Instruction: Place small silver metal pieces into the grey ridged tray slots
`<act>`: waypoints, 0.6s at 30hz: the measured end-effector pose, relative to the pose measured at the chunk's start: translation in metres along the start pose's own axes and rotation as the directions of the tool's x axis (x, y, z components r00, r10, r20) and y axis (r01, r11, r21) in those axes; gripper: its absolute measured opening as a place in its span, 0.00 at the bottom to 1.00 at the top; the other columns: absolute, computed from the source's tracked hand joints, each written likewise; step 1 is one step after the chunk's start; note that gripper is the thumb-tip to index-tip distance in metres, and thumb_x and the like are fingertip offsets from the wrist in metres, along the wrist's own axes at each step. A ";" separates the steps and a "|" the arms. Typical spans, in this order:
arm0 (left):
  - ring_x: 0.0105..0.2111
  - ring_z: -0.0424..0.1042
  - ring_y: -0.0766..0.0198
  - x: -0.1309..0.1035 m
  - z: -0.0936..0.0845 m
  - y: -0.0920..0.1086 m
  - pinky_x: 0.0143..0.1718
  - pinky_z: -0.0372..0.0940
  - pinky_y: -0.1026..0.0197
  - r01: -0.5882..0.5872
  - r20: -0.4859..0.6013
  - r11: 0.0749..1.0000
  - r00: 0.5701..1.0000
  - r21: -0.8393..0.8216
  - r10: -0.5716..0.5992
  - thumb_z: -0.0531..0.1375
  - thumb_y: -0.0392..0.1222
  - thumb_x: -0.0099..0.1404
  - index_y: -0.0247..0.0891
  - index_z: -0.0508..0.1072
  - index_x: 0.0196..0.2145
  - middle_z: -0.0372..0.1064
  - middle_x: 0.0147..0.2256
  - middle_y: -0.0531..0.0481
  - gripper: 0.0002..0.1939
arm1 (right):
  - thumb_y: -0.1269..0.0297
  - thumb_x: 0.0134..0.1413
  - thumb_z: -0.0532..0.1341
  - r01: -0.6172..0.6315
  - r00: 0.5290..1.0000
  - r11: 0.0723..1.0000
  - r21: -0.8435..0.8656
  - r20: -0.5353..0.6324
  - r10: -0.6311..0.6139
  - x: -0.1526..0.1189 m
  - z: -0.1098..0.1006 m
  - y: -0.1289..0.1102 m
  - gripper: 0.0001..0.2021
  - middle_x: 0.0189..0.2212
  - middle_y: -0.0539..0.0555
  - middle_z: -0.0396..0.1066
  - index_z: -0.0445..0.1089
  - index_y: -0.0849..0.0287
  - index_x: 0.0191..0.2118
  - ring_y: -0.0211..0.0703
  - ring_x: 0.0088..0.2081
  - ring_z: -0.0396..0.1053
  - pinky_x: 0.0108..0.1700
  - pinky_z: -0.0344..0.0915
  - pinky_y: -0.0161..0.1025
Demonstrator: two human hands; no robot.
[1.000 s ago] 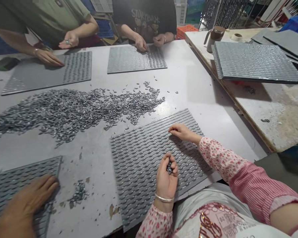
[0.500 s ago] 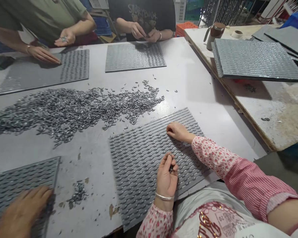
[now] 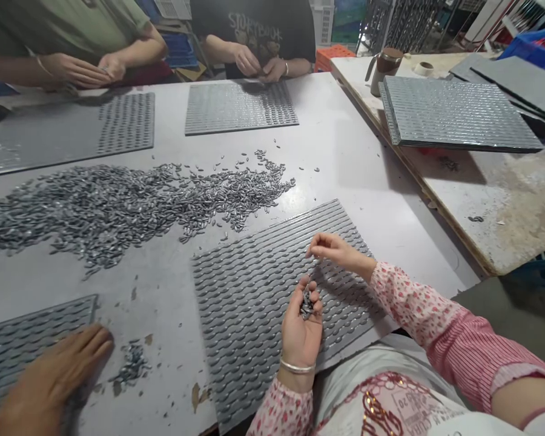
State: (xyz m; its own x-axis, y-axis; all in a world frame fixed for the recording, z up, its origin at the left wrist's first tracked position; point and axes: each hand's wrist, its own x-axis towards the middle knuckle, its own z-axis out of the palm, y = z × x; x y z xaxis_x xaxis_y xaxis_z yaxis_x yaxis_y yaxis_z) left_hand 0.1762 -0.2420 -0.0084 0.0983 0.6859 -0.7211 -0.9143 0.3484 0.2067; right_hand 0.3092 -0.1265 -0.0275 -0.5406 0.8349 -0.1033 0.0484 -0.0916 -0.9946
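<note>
My left hand point(image 3: 300, 342), palm up with a silver bangle at the wrist, curls around a small heap of grey oval pieces point(image 3: 306, 306). Just above it, my right hand point(image 3: 338, 249) hovers with thumb and forefinger slightly apart; no piece shows between them. Both are over a grey ridged panel point(image 3: 249, 327). Wavy rows with oval bumps cover its near and middle part, while straight ridges run along its far edge. The inner fingers of my right hand are partly hidden.
A long pile of grey oval pieces point(image 3: 131, 203) lies across the white table. A co-worker's hand point(image 3: 59, 381) rests by another panel point(image 3: 36, 330) at left. Two people opposite work at panels. Stacked panels point(image 3: 454, 112) stand on a side table near a mug point(image 3: 385, 69).
My right hand has lifted off the panel, its fingers parting. My left hand has opened somewhat, showing more pieces. The co-worker's hand at left has shifted right; one opposite has drawn both hands together.
</note>
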 end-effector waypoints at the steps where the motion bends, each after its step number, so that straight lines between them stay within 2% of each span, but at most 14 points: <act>1: 0.23 0.61 0.75 -0.001 -0.001 0.000 0.20 0.61 0.73 0.014 0.007 1.000 1.000 -0.003 -0.014 0.54 0.33 0.64 0.31 0.71 0.40 0.64 0.33 0.47 0.08 | 0.66 0.57 0.55 0.002 0.998 0.995 -0.103 -0.069 -0.009 0.007 -0.008 0.002 0.05 0.31 0.52 0.69 0.63 0.62 0.35 0.36 0.33 0.67 0.37 0.62 0.35; 3: 0.20 0.58 0.76 -0.001 -0.003 0.000 0.17 0.57 0.74 0.026 0.011 1.000 1.000 -0.013 -0.026 0.54 0.33 0.64 0.32 0.71 0.37 0.63 0.30 0.50 0.07 | 0.71 0.55 0.54 -0.030 0.992 0.918 -0.396 -0.125 -0.022 0.022 -0.022 0.008 0.04 0.30 0.51 0.69 0.65 0.62 0.35 0.36 0.33 0.65 0.37 0.60 0.34; 5: 0.19 0.56 0.77 0.000 -0.005 -0.001 0.16 0.56 0.75 0.038 0.003 0.999 0.999 -0.020 -0.038 0.53 0.33 0.65 0.33 0.70 0.35 0.62 0.29 0.51 0.06 | 0.74 0.54 0.54 -0.024 0.997 0.763 -0.646 -0.076 -0.032 0.033 -0.031 0.013 0.06 0.31 0.51 0.69 0.68 0.62 0.35 0.36 0.33 0.64 0.37 0.58 0.33; 6: 0.19 0.56 0.78 0.000 -0.007 -0.002 0.16 0.55 0.75 0.046 0.002 0.999 0.999 -0.020 -0.046 0.53 0.33 0.65 0.33 0.70 0.34 0.62 0.29 0.51 0.06 | 0.75 0.53 0.55 -0.005 0.999 0.698 -0.716 -0.039 -0.033 0.037 -0.033 0.015 0.06 0.31 0.51 0.70 0.69 0.62 0.34 0.36 0.33 0.64 0.36 0.57 0.32; 8: 0.19 0.56 0.78 0.001 -0.007 -0.003 0.15 0.55 0.75 0.061 0.006 0.998 0.998 -0.009 -0.061 0.53 0.34 0.65 0.33 0.69 0.34 0.63 0.29 0.51 0.06 | 0.73 0.53 0.57 0.027 0.999 0.631 -0.775 0.010 -0.031 0.041 -0.034 0.018 0.05 0.29 0.51 0.69 0.70 0.62 0.33 0.35 0.31 0.63 0.34 0.56 0.32; 11: 0.21 0.61 0.76 0.000 -0.006 -0.002 0.18 0.59 0.75 0.059 -0.015 0.998 0.998 0.005 -0.059 0.52 0.35 0.66 0.32 0.70 0.34 0.65 0.31 0.48 0.07 | 0.70 0.53 0.58 0.034 0.999 0.600 -0.800 0.027 -0.021 0.044 -0.030 0.021 0.04 0.25 0.50 0.68 0.70 0.62 0.30 0.35 0.28 0.61 0.32 0.53 0.32; 15: 0.27 0.68 0.72 0.000 -0.002 0.000 0.25 0.67 0.70 0.050 -0.043 0.998 0.998 0.027 -0.049 0.51 0.32 0.65 0.31 0.70 0.38 0.69 0.35 0.43 0.09 | 0.70 0.52 0.59 0.032 0.999 0.544 -0.838 0.025 -0.020 0.046 -0.026 0.021 0.04 0.26 0.52 0.68 0.70 0.62 0.29 0.38 0.30 0.61 0.33 0.52 0.33; 18: 0.25 0.68 0.71 0.000 -0.002 0.000 0.23 0.66 0.70 0.028 -0.038 0.999 0.999 0.036 -0.027 0.51 0.30 0.64 0.32 0.71 0.37 0.70 0.32 0.45 0.09 | 0.70 0.52 0.59 0.013 0.999 0.512 -0.859 -0.004 -0.032 0.047 -0.026 0.022 0.04 0.27 0.53 0.67 0.69 0.63 0.28 0.40 0.33 0.61 0.37 0.53 0.35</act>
State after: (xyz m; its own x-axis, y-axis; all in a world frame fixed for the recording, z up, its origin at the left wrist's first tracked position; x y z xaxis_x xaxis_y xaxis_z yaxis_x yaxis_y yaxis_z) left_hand 0.1758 -0.2435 -0.0101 0.1078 0.6518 -0.7507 -0.8964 0.3902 0.2101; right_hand 0.3069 -0.0752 -0.0539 -0.5386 0.8395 -0.0711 0.7392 0.4304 -0.5180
